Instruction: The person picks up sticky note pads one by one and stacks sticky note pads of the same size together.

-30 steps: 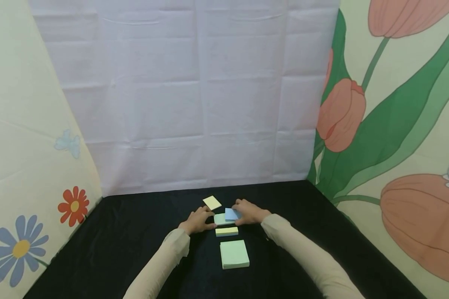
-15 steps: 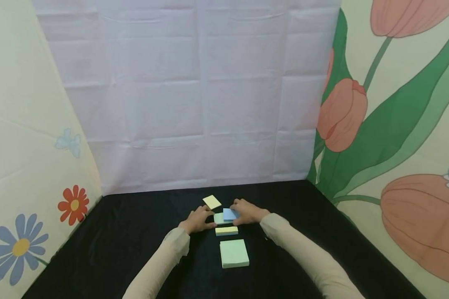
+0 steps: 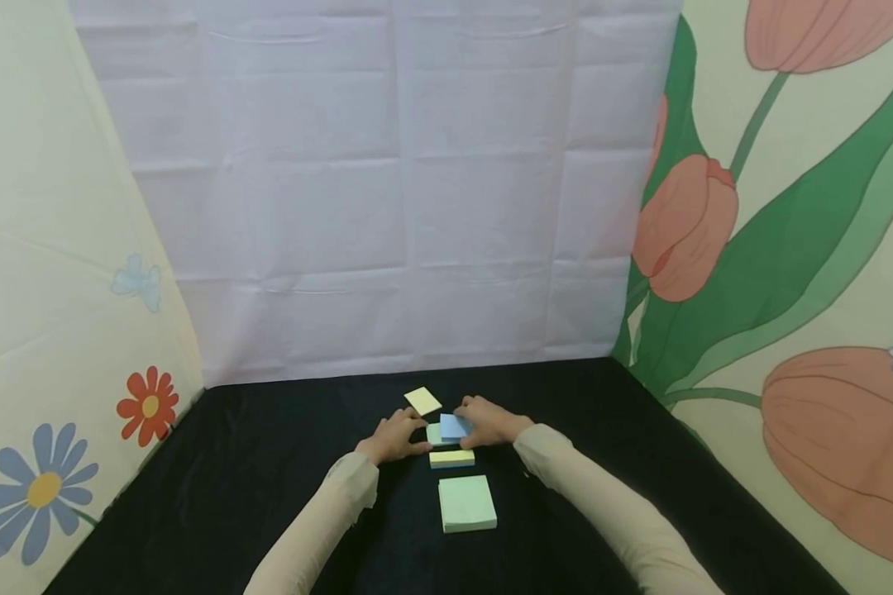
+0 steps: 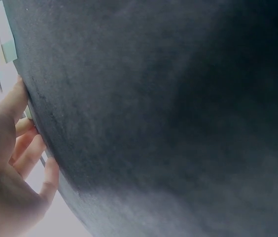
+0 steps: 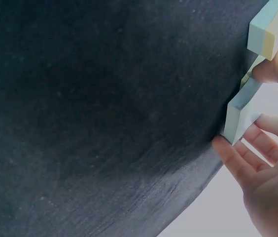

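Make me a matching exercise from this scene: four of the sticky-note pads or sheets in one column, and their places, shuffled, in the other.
Things:
1. blue note
2. loose yellow note
3. yellow-and-blue pad
4. large green pad

Places:
A. nearest the camera, apart from both hands
B. farthest back on the black cloth
C. pinched by the right hand
D. just in front of the hands, between them and the big pad

Pairs: 1-C, 2-B, 3-D, 4-A

Head view high, forward-down; wrist views close, sharing black cloth.
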`<state>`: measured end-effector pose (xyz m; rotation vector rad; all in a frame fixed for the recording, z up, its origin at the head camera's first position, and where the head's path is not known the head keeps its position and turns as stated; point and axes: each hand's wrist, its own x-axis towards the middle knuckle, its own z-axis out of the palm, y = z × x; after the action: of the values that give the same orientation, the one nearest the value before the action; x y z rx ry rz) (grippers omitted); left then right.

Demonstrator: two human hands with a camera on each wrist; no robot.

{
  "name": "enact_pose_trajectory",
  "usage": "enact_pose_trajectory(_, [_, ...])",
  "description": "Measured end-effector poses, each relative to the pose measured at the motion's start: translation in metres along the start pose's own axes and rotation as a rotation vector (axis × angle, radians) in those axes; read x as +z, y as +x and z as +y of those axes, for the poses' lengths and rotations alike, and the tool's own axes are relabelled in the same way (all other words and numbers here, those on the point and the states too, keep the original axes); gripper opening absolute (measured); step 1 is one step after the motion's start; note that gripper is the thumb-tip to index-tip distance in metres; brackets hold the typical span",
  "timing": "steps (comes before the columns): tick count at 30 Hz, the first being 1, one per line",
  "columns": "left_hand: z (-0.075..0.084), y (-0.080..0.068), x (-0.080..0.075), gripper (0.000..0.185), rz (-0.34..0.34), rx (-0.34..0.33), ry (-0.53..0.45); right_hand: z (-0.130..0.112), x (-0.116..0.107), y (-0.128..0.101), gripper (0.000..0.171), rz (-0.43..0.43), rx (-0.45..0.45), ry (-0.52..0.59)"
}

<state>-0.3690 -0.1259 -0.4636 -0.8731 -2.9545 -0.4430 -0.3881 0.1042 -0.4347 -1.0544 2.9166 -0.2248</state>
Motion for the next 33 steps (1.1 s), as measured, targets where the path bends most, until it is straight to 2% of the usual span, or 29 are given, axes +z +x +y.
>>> enact_pose_trajectory(9, [0.005, 0.000, -0.005, 0.048, -0.003, -0.006, 0.033, -0.004, 0.000, 0.004, 0.059, -0.003, -0.010, -0.018])
enact_pose_trajectory(18, [0.002, 0.001, -0.001, 0.050, -0.007, -0.022, 0.029, -0.010, 0.000, 0.004, 0.057, 0.011, -0.047, 0.019])
enact_pose_trajectory(26, [-0.001, 0.000, 0.002, 0.039, 0.026, -0.007, 0.016, -0.012, 0.000, 0.007, 0.053, 0.011, -0.061, 0.019])
enact_pose_trajectory(33, [-0.001, -0.001, 0.002, 0.030, 0.027, 0.000, 0.004, -0.016, -0.001, 0.009, 0.051, 0.008, -0.054, 0.027])
